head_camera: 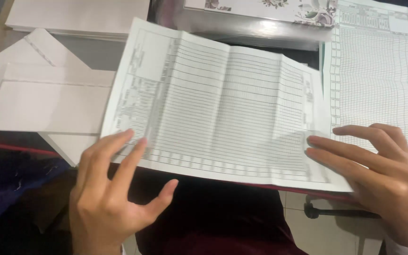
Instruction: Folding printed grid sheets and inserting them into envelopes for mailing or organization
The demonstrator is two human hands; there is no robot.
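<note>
White folded sheets point(48, 101) lie left — floral box point(279, 9) beyond.

White sheet point(223, 104) ruled with fine grey grid lines; second sheet point(383, 75), same grid pattern. Plain white folded papers point(48, 101). Box point(265, 7), white with a purple-grey floral print. Red table edge point(20, 147).

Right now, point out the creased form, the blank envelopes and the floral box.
creased form point(223, 108), head view, centre panel of the ruled sheet.
blank envelopes point(48, 101), head view, face of the top one.
floral box point(308, 12), head view, patterned front edge.
</note>
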